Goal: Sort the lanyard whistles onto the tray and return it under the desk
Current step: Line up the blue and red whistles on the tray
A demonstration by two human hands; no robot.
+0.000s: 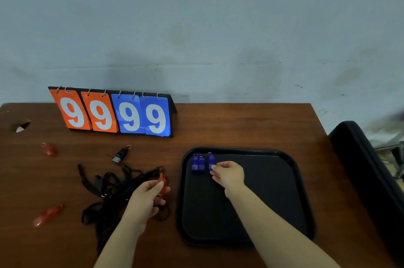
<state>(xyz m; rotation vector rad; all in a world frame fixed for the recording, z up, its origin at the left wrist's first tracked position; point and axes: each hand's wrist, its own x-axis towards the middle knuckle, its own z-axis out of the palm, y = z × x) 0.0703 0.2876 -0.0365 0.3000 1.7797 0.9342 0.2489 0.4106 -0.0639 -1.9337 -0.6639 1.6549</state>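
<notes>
The sorting was under way, from where I stood, with both hands busy at once. The right hand [228, 174] reached over the black tray [301, 191] and its fingertips pinched the third blue whistle [211, 161], setting it down just beside the two blue whistles [198, 163] that lay side by side in the far left corner of the tray. The left hand [148, 196] was closed round a red whistle [162, 178] above the tangle of black lanyards [111, 189] on the worktop [240, 127], to the left of the tray. By my count there were three blue whistles on the tray, three red ones off it, namely the one in the left hand, a second red whistle [49, 149] far out to the left and a third red whistle [48, 215] nearer the front edge, and one black whistle [121, 155] lying beyond the cords. How many lanyards made up the heap I could not tell. A flip scoreboard [113, 113] showing four nines stood at the back. I judged the next move to be letting go of the blue one and freeing the red one from the cords, which looked apt to snag and drag. The tray's return under the desk was not yet due.
</notes>
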